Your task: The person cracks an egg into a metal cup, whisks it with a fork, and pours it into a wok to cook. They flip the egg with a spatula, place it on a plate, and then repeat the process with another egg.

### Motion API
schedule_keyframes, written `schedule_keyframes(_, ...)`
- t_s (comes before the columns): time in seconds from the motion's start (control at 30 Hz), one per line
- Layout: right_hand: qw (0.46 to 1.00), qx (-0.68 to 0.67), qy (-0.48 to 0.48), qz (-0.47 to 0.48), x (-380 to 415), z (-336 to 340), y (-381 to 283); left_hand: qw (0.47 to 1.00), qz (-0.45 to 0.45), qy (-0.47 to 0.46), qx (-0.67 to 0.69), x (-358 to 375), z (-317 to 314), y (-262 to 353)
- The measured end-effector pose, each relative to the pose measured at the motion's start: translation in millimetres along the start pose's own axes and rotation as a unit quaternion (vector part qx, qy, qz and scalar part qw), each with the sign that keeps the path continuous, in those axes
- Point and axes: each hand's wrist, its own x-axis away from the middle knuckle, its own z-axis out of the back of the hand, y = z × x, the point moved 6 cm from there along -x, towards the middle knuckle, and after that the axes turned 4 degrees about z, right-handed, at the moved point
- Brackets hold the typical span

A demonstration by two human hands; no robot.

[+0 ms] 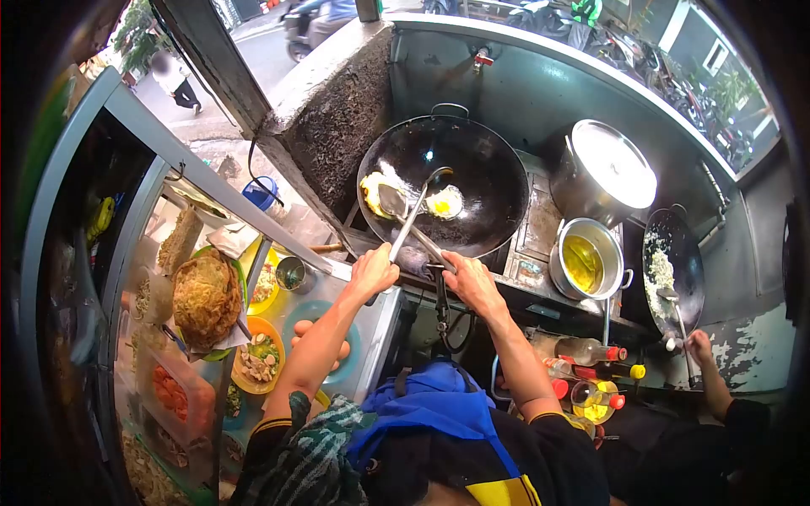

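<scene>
Ahead of both grips (375,271) (474,280): eggs (445,202) in wok (489,160).

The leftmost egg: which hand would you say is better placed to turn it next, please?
Probably the right hand: it holds the spatula, which overlaps that egg. The left hand holds the ladle, its end farther right.

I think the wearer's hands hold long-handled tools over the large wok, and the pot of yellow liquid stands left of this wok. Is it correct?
No: in the head view, the pot of yellow liquid stands right of the large wok. The rest is correct.
</scene>
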Motion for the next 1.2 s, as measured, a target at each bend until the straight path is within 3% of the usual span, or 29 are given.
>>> schedule_keyframes(0.1,0.995,0.019,0.069,0.062,-1.0,3.2,-2.5,1.0,-0.009,0.017,-0.01,4.4,6.0,4.4)
schedule_keyframes(0.47,0.999,0.015,0.04,0.024,0.1,2.7,-3.8,0.999,-0.02,0.03,-0.014,-2.3,-1.4,1.3)
schedule_keyframes(0.6,0.996,0.019,0.067,0.057,-0.1,2.7,-2.3,1.0,-0.01,0.027,-0.009,1.5,-1.4,2.6)
schedule_keyframes(0.67,1.0,-0.006,0.015,-0.001,-1.2,3.9,-3.9,0.999,-0.026,0.039,-0.002,7.3,3.5,5.8)
schedule_keyframes(1.0,0.996,0.027,0.061,0.052,0.4,0.0,-2.4,0.997,-0.026,0.068,-0.012,15.8,9.7,9.9)
schedule_keyframes(1.2,0.998,0.019,0.052,0.041,0.4,7.6,-10.2,1.0,-0.007,0.025,0.003,13.1,1.8,5.7)
